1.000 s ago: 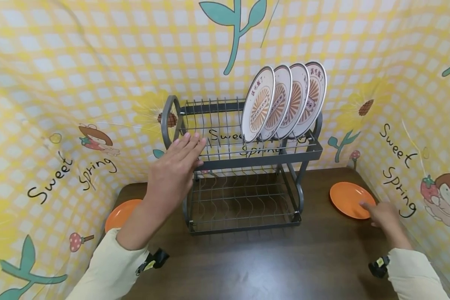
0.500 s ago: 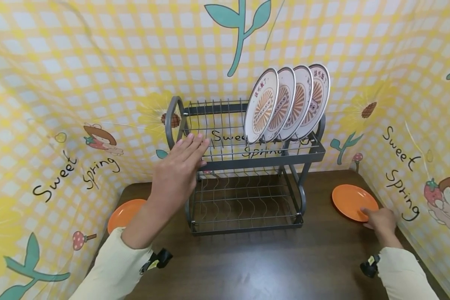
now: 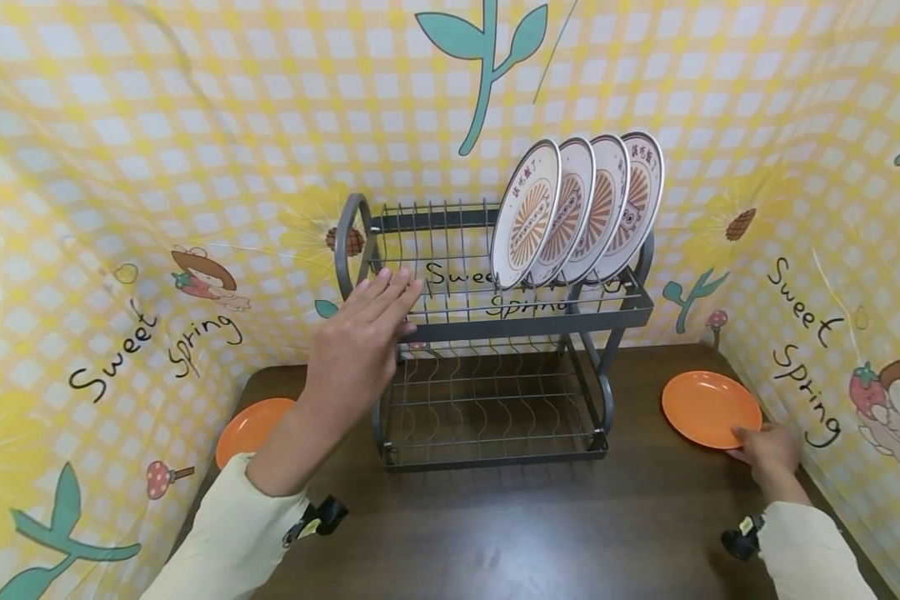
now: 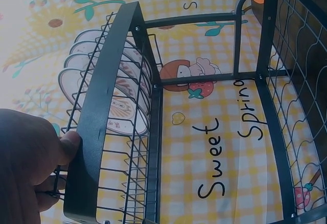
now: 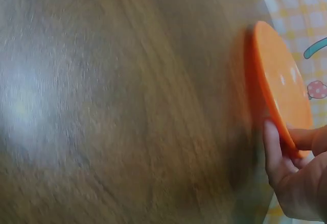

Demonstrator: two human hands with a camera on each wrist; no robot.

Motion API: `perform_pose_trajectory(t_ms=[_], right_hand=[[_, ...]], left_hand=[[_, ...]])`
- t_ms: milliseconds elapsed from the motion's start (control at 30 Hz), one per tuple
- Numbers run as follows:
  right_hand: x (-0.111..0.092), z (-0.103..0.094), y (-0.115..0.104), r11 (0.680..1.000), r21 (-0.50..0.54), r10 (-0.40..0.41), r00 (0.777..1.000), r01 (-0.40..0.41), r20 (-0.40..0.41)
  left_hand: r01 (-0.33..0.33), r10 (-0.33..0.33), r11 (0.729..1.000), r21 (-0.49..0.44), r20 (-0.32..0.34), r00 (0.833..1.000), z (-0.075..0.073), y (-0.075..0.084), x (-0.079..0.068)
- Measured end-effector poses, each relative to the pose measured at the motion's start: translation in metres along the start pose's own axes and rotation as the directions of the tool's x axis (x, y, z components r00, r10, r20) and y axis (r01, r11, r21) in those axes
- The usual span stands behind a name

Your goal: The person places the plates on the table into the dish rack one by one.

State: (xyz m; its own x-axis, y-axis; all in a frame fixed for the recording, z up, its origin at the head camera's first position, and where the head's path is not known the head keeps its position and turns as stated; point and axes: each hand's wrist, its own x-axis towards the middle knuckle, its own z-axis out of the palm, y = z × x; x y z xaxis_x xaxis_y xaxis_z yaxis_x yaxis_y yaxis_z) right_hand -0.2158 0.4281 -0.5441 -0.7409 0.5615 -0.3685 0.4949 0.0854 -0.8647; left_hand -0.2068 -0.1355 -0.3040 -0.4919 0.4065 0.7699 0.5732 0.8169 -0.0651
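My left hand (image 3: 356, 342) holds the upper front rail of a grey two-tier dish rack (image 3: 525, 321) near its left end. In the left wrist view, the thumb (image 4: 70, 147) lies against the rail and the fingers reach over the wires. At the table's right side, my right hand (image 3: 771, 454) pinches the near rim of an orange plate (image 3: 708, 407). The right wrist view has the thumb on the upper face and fingers (image 5: 273, 145) beneath, with the plate (image 5: 286, 86) tilted and its rim off the table there. Several patterned white plates (image 3: 525, 217) stand upright in the upper tier's right half.
Another orange plate (image 3: 251, 427) lies on the brown table (image 3: 495, 525) at the left, partly covered by my left forearm. The lower wire tier (image 3: 487, 400) sits close above the tabletop. Yellow checked cloth (image 3: 270, 125) encloses the back and sides.
My right hand has gone from touching the orange plate's rim to gripping it, fingers now underneath, and the near edge has lifted slightly. The left hand stays on the rack. The head view shifts slightly.
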Motion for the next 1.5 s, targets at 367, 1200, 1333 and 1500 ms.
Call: perform_pose_trajectory(t_ms=[367,1200,1333,1500], right_hand=[[-0.009,-0.009,-0.003,0.974,-0.153,-0.173,0.985,0.168,-0.017],[-0.078,0.003,-0.043,0.865,-0.218,-0.492,0.851,0.452,-0.186],[-0.089,0.007,-0.053,0.852,-0.168,-0.522,0.831,0.496,-0.194],[-0.106,0.014,-0.061,0.809,-0.106,-0.587,0.788,0.578,-0.187]], left_hand=[[0.007,-0.007,1.000,0.005,0.020,1.000,-0.001,0.001,0.001],[0.010,-0.010,1.000,0.004,-0.010,1.000,0.001,0.000,0.000],[0.013,-0.013,1.000,-0.004,-0.015,1.000,0.001,0.000,0.000],[0.013,-0.013,1.000,-0.008,-0.026,1.000,0.003,0.000,0.000]])
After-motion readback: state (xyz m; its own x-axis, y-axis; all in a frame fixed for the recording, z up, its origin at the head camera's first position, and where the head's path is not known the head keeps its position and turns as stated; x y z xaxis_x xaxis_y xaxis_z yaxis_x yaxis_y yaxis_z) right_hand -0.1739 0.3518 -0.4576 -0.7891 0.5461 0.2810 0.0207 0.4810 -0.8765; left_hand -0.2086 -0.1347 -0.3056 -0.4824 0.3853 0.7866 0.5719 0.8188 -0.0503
